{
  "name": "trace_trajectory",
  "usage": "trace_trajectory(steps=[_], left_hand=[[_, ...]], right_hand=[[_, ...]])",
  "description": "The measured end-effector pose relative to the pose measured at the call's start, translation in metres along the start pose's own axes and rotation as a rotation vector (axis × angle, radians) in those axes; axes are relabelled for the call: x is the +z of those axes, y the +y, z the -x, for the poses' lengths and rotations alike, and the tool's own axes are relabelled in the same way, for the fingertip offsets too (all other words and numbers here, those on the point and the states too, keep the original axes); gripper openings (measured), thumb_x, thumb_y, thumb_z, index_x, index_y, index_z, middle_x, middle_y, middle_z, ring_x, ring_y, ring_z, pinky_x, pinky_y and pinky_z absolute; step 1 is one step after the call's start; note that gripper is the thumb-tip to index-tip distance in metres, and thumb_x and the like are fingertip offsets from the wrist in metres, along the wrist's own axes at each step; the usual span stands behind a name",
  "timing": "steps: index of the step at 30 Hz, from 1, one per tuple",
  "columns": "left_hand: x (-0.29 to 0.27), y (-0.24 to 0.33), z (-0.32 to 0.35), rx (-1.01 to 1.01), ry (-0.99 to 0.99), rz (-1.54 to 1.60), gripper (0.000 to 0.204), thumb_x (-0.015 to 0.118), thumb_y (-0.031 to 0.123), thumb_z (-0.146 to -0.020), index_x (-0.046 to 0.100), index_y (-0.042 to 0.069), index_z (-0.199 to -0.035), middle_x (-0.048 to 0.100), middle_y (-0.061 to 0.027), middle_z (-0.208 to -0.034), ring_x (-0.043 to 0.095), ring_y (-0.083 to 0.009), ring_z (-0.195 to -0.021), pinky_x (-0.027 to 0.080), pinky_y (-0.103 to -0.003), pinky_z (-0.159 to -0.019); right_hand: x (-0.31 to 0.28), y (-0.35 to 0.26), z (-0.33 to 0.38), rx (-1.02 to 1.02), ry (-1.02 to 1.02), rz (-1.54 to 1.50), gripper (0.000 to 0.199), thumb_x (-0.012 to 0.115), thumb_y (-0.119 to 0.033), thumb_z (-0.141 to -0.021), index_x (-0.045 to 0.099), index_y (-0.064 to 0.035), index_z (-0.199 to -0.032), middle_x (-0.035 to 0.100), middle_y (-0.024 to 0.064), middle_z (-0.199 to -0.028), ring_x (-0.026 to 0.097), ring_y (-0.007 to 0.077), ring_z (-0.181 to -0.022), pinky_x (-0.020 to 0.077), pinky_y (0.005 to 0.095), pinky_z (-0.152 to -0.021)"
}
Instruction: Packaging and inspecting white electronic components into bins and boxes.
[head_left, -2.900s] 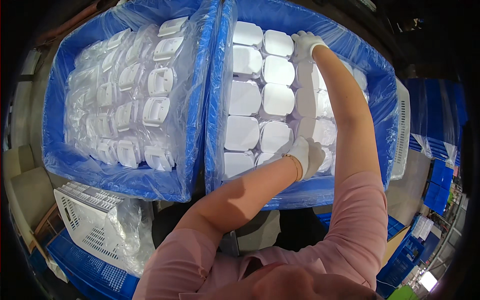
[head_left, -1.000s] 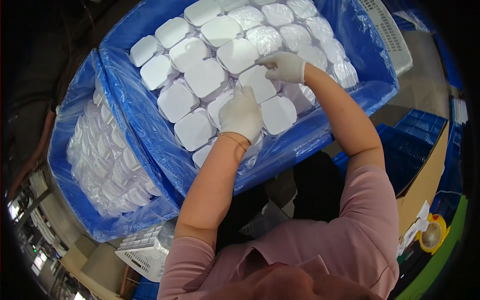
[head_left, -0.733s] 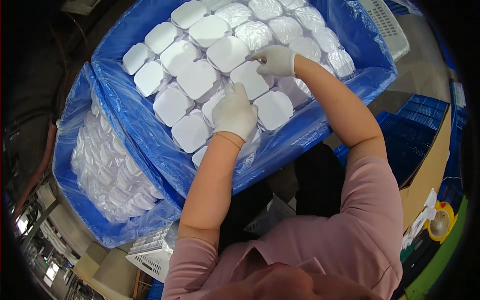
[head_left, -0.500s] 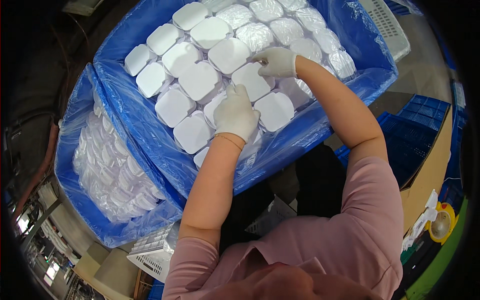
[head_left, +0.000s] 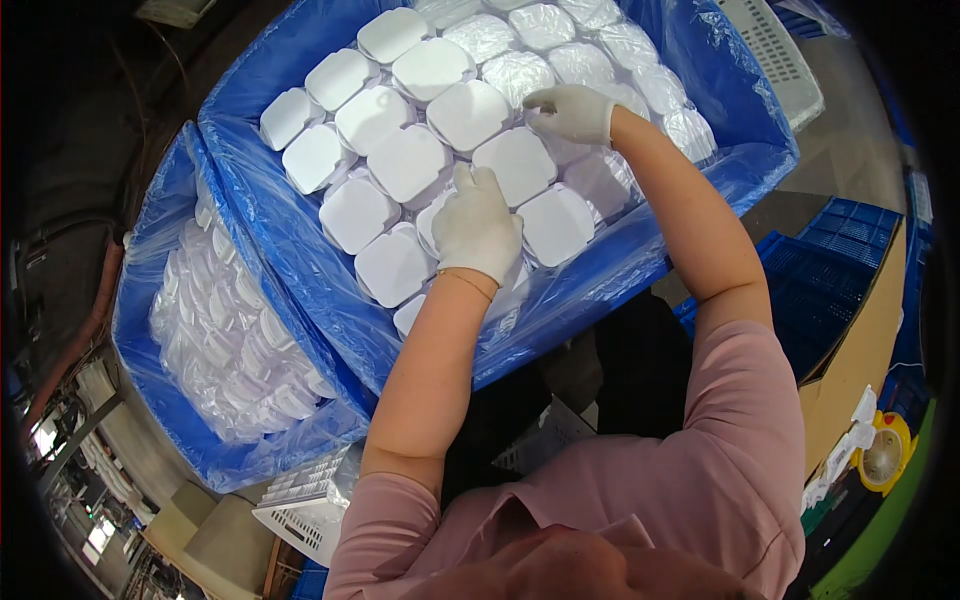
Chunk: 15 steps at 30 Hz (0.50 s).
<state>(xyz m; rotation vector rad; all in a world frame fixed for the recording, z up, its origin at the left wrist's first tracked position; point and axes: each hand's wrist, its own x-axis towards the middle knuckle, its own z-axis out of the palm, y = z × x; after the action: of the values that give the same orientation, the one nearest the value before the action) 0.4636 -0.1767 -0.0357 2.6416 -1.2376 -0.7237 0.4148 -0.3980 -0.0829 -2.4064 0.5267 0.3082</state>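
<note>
My left hand (head_left: 478, 228), in a white glove, rests among stacks of white rounded-square plastic pieces in a blue-lined bin. Its fingers point forward and bend a little, thumb apart; the fingertips are partly hidden, and I see nothing held. In a matching glove, my right hand (head_left: 574, 114) reaches in from the right over the stacks, fingers curved leftward with a gap by the thumb and nothing visible in them. Between the hands lies one white stack (head_left: 515, 166); another white stack (head_left: 558, 225) sits right of my left hand. Clear-wrapped stacks (head_left: 581, 64) fill the far right.
A second blue-lined bin (head_left: 150, 400) on the left holds many white pieces in clear wrap. White perforated crates stand at the far right (head_left: 797, 95) and lower left (head_left: 292, 530). Blue crates (head_left: 815, 270) sit on the right beside a cardboard sheet (head_left: 855, 345).
My right hand has drawn back slightly, up and to the right, off the edge of the stack between the hands. My left hand stays about where it was. The view has shifted slightly.
</note>
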Motion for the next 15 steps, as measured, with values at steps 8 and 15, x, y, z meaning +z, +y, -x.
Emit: trace_trajectory(steps=[8,15], left_hand=[[0.001,0.0,0.003,0.1,0.101,-0.07,0.049,0.069,0.019,-0.074,0.048,0.007,-0.116,0.037,-0.0245,-0.139,0.065,-0.0323,-0.091,0.054,-0.04,-0.07],[0.006,-0.003,0.0,0.098,0.032,-0.141,0.04,0.057,0.011,-0.079,0.051,0.01,-0.118,0.033,-0.0255,-0.143,0.065,-0.0294,-0.09,0.054,-0.039,-0.07]], right_hand=[[0.002,-0.028,0.013,0.063,-0.146,0.112,0.096,0.075,-0.051,-0.064,0.039,-0.0013,-0.138,0.053,0.0308,-0.121,0.055,0.0397,-0.112,0.0451,0.0386,-0.094],[0.002,-0.055,0.022,0.111,-0.226,0.289,0.117,0.082,-0.045,-0.056,0.019,-0.004,-0.146,0.048,0.0277,-0.125,0.052,0.04,-0.115,0.0451,0.0406,-0.094]])
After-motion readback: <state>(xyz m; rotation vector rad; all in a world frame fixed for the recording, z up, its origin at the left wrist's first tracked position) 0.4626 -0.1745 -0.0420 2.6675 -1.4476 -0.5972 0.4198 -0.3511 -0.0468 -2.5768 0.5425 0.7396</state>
